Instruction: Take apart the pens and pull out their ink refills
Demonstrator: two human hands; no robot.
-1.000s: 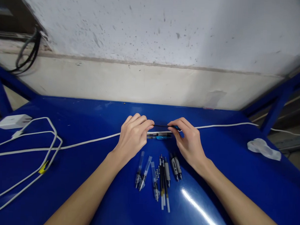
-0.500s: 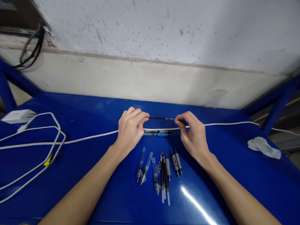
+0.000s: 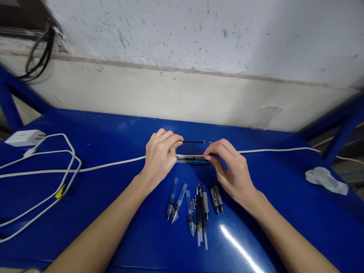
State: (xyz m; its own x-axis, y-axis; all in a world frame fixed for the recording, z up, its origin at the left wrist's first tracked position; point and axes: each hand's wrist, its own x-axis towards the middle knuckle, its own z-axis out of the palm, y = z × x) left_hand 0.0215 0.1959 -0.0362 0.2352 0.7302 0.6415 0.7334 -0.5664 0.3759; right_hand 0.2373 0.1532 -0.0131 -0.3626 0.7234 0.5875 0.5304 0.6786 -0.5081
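My left hand (image 3: 161, 156) pinches the end of a thin dark pen refill (image 3: 196, 142), which lies level above the table with its tip to the right. My right hand (image 3: 234, 170) is closed just below that tip, its thumb and forefinger together on a small dark-blue piece mostly hidden by the fingers. Under the hands lie pens, one with a blue part (image 3: 199, 162). Nearer me are several clear pen barrels (image 3: 179, 203), more dark refills (image 3: 201, 213), tiny clear pieces (image 3: 193, 203) and grey-gripped pen parts (image 3: 216, 198).
A white cable (image 3: 109, 166) crosses the blue table (image 3: 130, 238) behind the pens and loops at the left near a white charger (image 3: 25, 137). Crumpled clear plastic (image 3: 326, 180) lies at the right. A wall (image 3: 183, 92) stands behind the table.
My right hand has shifted left and slightly down, from the refill's tip to just below it. The left hand keeps its hold on the refill. The view has moved slightly.
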